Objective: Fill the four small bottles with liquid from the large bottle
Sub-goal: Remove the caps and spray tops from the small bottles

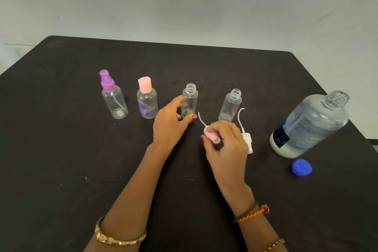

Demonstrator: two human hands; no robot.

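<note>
Four small clear bottles stand in a row on the black table. The purple spray-top bottle (114, 100) is at the left, then the pink flip-cap bottle (147, 103). The third bottle (189, 101) and the fourth bottle (230, 106) have no caps. My left hand (170, 121) grips the third bottle near its base. My right hand (226, 143) pinches a pink pump cap (211, 136) with a thin tube, just in front of that bottle. A white pump cap (246, 135) lies beside my right hand. The large clear bottle (311, 125) stands uncapped at the right.
A blue cap (302, 167) lies on the table in front of the large bottle. The table's right edge runs close behind the large bottle. A pale wall rises beyond the table's far edge.
</note>
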